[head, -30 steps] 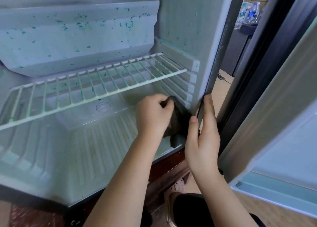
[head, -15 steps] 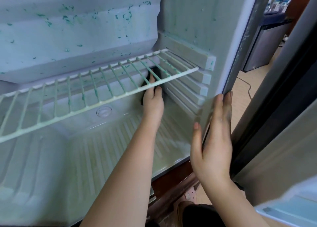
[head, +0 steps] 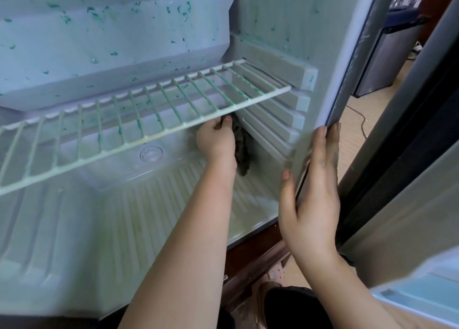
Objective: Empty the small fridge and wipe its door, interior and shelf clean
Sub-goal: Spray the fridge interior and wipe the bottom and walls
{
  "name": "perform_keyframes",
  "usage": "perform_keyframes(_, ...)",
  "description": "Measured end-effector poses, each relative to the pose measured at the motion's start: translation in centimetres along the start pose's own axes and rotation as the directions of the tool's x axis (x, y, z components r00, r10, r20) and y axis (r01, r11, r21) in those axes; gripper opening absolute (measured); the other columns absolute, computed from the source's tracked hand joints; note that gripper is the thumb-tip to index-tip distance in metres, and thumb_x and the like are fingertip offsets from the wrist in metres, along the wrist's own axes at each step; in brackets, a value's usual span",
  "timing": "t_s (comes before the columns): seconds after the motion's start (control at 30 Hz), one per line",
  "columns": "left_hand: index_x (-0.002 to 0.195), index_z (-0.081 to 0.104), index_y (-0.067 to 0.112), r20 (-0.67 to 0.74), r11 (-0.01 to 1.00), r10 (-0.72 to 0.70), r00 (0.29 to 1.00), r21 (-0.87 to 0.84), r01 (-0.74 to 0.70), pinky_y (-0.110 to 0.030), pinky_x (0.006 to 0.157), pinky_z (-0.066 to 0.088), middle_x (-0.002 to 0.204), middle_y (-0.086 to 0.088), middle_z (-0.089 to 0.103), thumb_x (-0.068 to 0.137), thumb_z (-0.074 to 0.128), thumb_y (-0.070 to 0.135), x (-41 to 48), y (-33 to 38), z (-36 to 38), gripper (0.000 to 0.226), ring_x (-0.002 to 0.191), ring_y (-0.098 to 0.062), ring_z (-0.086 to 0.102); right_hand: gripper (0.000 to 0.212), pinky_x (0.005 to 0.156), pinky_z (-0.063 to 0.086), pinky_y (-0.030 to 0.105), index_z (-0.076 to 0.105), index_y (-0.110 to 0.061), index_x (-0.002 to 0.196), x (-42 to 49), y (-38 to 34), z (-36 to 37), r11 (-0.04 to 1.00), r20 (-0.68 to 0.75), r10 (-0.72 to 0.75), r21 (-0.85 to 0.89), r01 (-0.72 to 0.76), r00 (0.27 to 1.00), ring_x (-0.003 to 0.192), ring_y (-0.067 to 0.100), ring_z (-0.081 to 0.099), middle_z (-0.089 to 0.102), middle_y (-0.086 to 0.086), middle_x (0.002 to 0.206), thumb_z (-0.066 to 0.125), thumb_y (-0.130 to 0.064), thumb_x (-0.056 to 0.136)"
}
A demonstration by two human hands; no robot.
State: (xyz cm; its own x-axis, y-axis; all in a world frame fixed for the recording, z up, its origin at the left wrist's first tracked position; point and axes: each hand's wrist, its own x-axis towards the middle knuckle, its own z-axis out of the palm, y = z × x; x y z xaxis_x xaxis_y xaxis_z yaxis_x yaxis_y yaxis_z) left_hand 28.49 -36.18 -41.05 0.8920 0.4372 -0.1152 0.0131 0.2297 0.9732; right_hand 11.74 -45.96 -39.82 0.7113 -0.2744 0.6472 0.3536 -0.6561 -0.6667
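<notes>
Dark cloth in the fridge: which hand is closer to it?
Left. The left hand grips the cloth under the wire shelf; the right hand rests on the fridge's front edge, apart from the cloth.

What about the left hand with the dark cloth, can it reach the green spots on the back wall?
Probably not directly. The left hand grips the dark cloth beneath the white wire shelf, and the green-specked back wall lies above it. It would have to pull out and go over.
</notes>
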Motion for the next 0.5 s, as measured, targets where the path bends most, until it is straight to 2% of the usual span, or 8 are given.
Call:
perform_keyframes(0.03,0.094,0.075,0.008,-0.038,0.999,0.023,0.999,-0.029,-0.024,-0.048,0.091,0.055,0.091,-0.007,0.072,0.081,0.071,0.013,-0.5,0.5,0.1,0.014,0.094,-0.03,0.069,0.068,0.117,0.008,0.018,0.012,-0.005,0.151,0.0,0.0,0.0,1.0,0.005,-0.001,0.0,0.001,1.0,0.149,0.016,0.002,0.005,0.01,0.158,0.047,-0.002,0.093)
perform_keyframes(0.1,0.096,0.074,0.002,-0.103,0.988,0.124,0.987,-0.074,-0.132,-0.035,0.09,0.054,0.094,-0.009,0.073,0.084,0.07,0.004,-1.2,1.5,0.5,0.013,0.097,-0.027,0.069,0.069,0.116,0.008,0.016,0.012,-0.005,0.151,0.0,0.1,-0.1,1.0,0.011,-0.004,0.005,0.004,1.0,0.149,0.017,0.002,0.005,0.01,0.158,0.047,0.0,0.092)
perform_keyframes(0.17,0.093,0.074,0.01,-0.104,0.957,0.276,0.956,-0.068,-0.283,-0.023,0.081,0.049,0.094,-0.005,0.073,0.084,0.07,0.002,-1.7,2.8,1.1,0.012,0.091,-0.02,0.069,0.07,0.115,0.008,0.015,0.013,-0.005,0.151,-0.1,0.1,-0.2,1.0,0.021,-0.004,0.012,0.004,1.0,0.149,0.017,0.002,0.004,0.01,0.158,0.048,0.003,0.092)
perform_keyframes(0.23,0.09,0.072,0.019,-0.05,0.919,0.394,0.918,0.025,-0.393,-0.025,0.079,0.05,0.086,0.004,0.069,0.082,0.071,0.007,-2.0,2.9,1.4,0.014,0.084,-0.016,0.067,0.071,0.115,0.009,0.015,0.012,-0.006,0.151,-0.1,0.1,-0.2,1.0,0.032,0.005,0.011,-0.005,0.999,0.149,0.017,0.001,0.003,0.01,0.159,0.049,0.004,0.092)
perform_keyframes(0.3,0.086,0.071,0.016,-0.011,0.918,0.387,0.922,0.1,-0.384,-0.03,0.078,0.051,0.079,0.004,0.068,0.081,0.071,0.013,-2.4,2.2,1.0,0.006,0.079,-0.018,0.065,0.071,0.116,0.008,0.017,0.011,-0.006,0.151,-0.1,0.1,-0.3,1.0,0.036,0.01,0.015,-0.01,0.999,0.149,0.017,0.001,0.003,0.011,0.159,0.049,0.004,0.092)
perform_keyframes(0.37,0.082,0.068,0.018,0.025,0.951,0.303,0.953,0.054,-0.304,-0.026,0.074,0.05,0.075,0.005,0.067,0.083,0.071,0.009,-3.2,1.7,0.6,0.009,0.073,-0.013,0.062,0.07,0.116,0.008,0.017,0.012,-0.006,0.151,0.0,0.1,-0.3,1.0,0.035,0.015,0.016,-0.016,0.999,0.149,0.018,0.001,0.004,0.013,0.159,0.049,0.003,0.092)
perform_keyframes(0.43,0.086,0.068,0.014,0.064,0.965,0.261,0.963,-0.004,-0.261,-0.021,0.076,0.049,0.079,0.002,0.068,0.086,0.069,0.004,-5.0,2.0,0.5,0.01,0.074,-0.011,0.062,0.07,0.116,0.008,0.016,0.013,-0.005,0.151,0.0,-0.1,-0.3,1.0,0.028,0.023,0.016,-0.024,0.999,0.149,0.018,0.002,0.005,0.014,0.159,0.049,0.003,0.092)
perform_keyframes(0.5,0.09,0.069,0.014,0.137,0.964,0.266,0.954,-0.012,-0.267,-0.026,0.082,0.051,0.088,-0.003,0.07,0.086,0.068,0.005,-7.1,2.4,0.2,0.01,0.082,-0.014,0.064,0.07,0.115,0.008,0.014,0.015,-0.005,0.152,0.0,-0.3,-0.4,0.999,0.011,0.033,0.011,-0.033,0.999,0.149,0.017,0.003,0.005,0.013,0.16,0.049,0.002,0.091)
